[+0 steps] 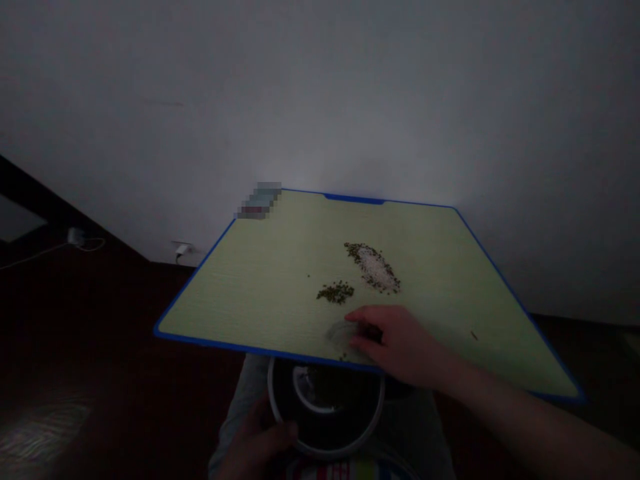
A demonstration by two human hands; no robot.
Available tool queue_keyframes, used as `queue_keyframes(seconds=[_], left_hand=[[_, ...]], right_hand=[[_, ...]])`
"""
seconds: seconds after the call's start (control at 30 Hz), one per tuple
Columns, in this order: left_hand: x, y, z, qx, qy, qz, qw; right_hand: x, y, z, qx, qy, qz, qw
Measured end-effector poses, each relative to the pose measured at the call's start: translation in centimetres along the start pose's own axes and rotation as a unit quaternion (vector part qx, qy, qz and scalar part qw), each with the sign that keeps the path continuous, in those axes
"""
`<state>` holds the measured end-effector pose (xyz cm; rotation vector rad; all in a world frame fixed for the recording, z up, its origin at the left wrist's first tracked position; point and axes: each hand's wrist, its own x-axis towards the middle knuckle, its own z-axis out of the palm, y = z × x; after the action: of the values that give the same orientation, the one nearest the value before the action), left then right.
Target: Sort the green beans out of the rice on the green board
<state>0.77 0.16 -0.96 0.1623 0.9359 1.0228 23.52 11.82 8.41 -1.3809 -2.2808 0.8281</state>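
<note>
My right hand is over the near edge of the pale green board, thumb and fingers curled around a clear, cup-like piece that is too faint to name surely. A few green beans lie by its lower side. Just beyond is a small pile of green beans. Farther back, a longer heap of white grains has green beans mixed along its edges. Below the board's edge, my left hand grips the rim of a dark round bowl with a pale rim; dim green contents show inside.
The board has a blue border and stands against a pale wall. A pixelated flat item lies at its far left corner. A thin brown sliver rests at right. A plug with a cable is at the wall.
</note>
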Motion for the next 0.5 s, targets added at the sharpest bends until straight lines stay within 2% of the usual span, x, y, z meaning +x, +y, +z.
queue_keyframes(seconds=[0.1, 0.2, 0.3, 0.4, 0.5], left_hand=[[0.0, 0.0, 0.0, 0.000, 0.006, 0.003, 1.000], [-0.1, 0.1, -0.1, -0.013, 0.003, 0.000, 1.000], [0.0, 0.1, -0.2, -0.025, -0.015, -0.006, 1.000], [0.1, 0.0, -0.4, -0.020, -0.029, -0.007, 0.999], [0.1, 0.1, -0.4, -0.009, -0.016, -0.010, 1.000]], right_hand=[[-0.4, -0.2, 0.4, 0.049, -0.015, -0.018, 0.999], [-0.9, 0.3, 0.2, 0.074, 0.024, 0.004, 0.997], [-1.6, 1.0, -0.3, 0.059, 0.072, 0.029, 0.995], [-2.1, 1.7, -0.7, 0.027, 0.082, 0.033, 0.996], [-2.2, 2.0, -0.6, 0.006, 0.099, 0.020, 0.995]])
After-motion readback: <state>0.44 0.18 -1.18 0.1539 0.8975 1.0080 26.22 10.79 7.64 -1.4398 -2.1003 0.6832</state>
